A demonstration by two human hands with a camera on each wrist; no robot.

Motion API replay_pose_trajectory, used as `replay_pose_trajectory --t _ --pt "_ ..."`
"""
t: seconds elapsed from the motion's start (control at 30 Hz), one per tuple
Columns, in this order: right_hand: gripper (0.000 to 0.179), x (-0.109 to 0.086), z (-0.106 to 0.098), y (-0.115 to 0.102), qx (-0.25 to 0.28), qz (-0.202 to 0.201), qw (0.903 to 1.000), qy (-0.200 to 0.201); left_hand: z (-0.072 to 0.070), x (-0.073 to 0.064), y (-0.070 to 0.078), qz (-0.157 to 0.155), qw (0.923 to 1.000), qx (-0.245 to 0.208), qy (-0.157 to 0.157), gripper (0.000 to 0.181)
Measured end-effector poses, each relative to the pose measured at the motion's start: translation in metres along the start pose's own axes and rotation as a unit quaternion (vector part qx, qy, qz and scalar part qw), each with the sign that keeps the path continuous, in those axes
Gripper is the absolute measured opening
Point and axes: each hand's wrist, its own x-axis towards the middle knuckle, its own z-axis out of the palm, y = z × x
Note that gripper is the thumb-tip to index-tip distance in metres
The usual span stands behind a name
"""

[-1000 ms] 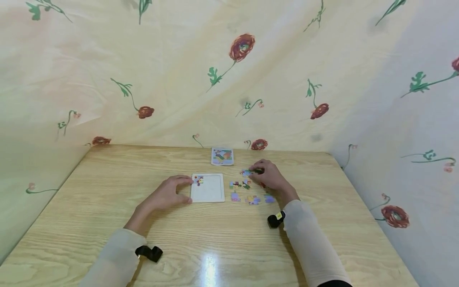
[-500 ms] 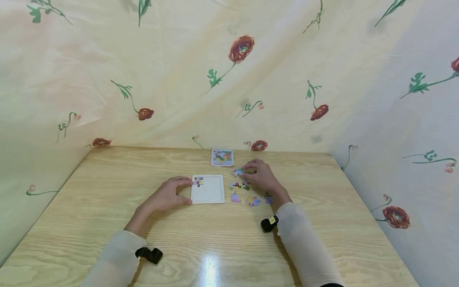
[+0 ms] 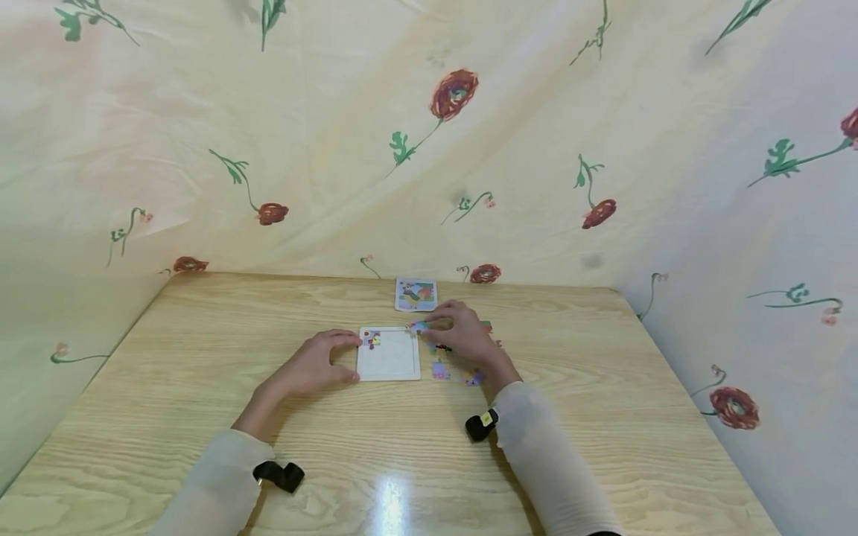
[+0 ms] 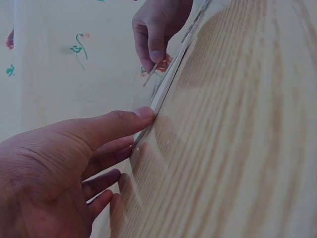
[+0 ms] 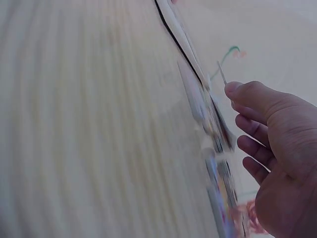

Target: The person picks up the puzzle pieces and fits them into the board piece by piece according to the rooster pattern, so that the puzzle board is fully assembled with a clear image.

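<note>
Between thumb and fingertips my right hand (image 3: 464, 335) pinches a small blue, colourful jigsaw piece (image 3: 418, 327) at the top right corner of a white puzzle tray (image 3: 392, 365). Seen edge-on in the right wrist view, the pinched piece (image 5: 221, 73) is tilted up above the tray. My left hand (image 3: 320, 361) lies at the tray's left side, thumb by the near corner and fingers farther up, touching its edge. In the left wrist view, that thumb (image 4: 141, 113) rests against the tray's rim. One piece (image 3: 372, 340) sits in the tray's upper left corner.
Several loose jigsaw pieces, one of them a purple piece (image 3: 439, 371), lie right of the tray, partly hidden by my right hand. A picture card (image 3: 415, 295) lies behind the tray. Flowered cloth (image 3: 322, 171) hangs around the wooden table (image 3: 322, 454).
My right hand has moved left with the jigsaw piece, from among the loose pieces to the tray's upper right corner. My left hand has stayed at the tray's left edge.
</note>
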Motion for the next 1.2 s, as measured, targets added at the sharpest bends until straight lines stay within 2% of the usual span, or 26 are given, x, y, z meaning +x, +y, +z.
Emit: replay_pose_trajectory --t 0.57,0.93,1.2 --pt "0.020 0.011 0.043 -0.030 -0.008 -0.061 0.9981 -0.007 -0.002 -0.003 0.001 -0.002 0.9999 -0.002 -0.010 0.063" --pt "0.019 0.007 0.054 -0.029 -0.026 -0.065 0.9975 -0.003 0.002 -0.007 -0.002 0.012 0.9999 0.004 0.006 0.061" --pt "0.016 0.002 0.056 -0.028 -0.020 -0.064 0.9978 0.001 0.008 -0.010 -0.005 0.014 0.9997 0.013 0.013 0.061"
